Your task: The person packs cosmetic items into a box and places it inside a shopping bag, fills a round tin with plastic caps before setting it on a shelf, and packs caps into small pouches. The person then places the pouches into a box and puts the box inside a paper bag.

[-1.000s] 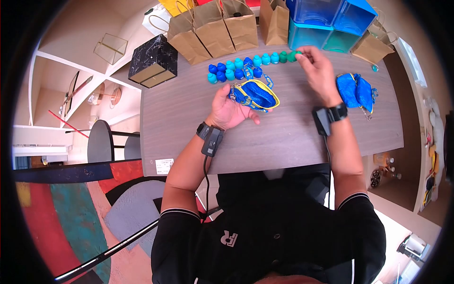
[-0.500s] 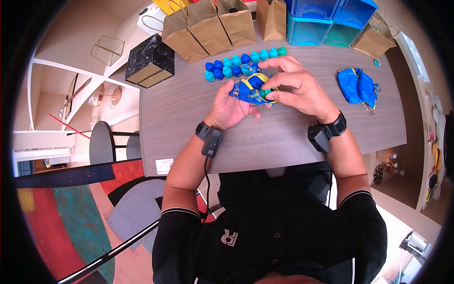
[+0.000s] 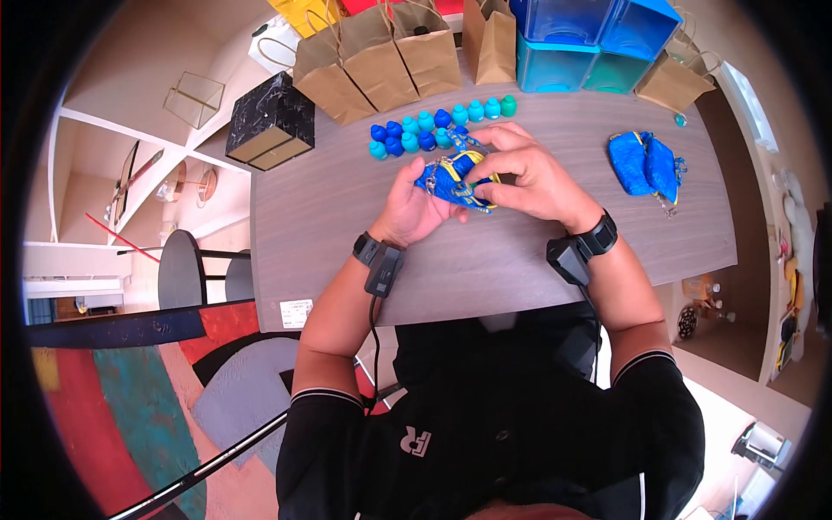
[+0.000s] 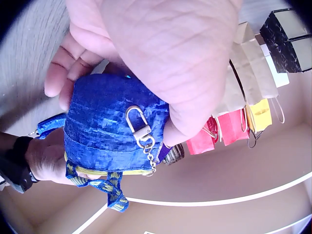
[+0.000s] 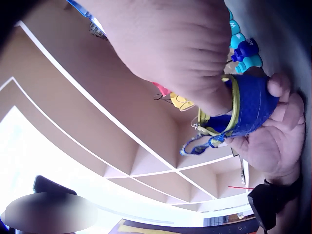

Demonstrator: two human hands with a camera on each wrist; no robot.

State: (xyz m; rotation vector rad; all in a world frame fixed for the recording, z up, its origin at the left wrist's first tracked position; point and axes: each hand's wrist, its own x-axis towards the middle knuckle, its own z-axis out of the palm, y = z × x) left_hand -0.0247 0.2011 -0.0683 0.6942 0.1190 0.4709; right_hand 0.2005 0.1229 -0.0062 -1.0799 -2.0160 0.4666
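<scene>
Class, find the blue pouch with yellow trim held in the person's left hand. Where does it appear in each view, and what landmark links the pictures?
Head: the blue pouch is above centre, slightly right.
Left wrist: the blue pouch is left of centre, large, at about mid-height.
Right wrist: the blue pouch is right of centre, near mid-height.
Shared landmark: the left hand holding it.

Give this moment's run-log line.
left hand: holds blue pouch | right hand: pinches green bottle at pouch's mouth | table: bottles in rows
</scene>
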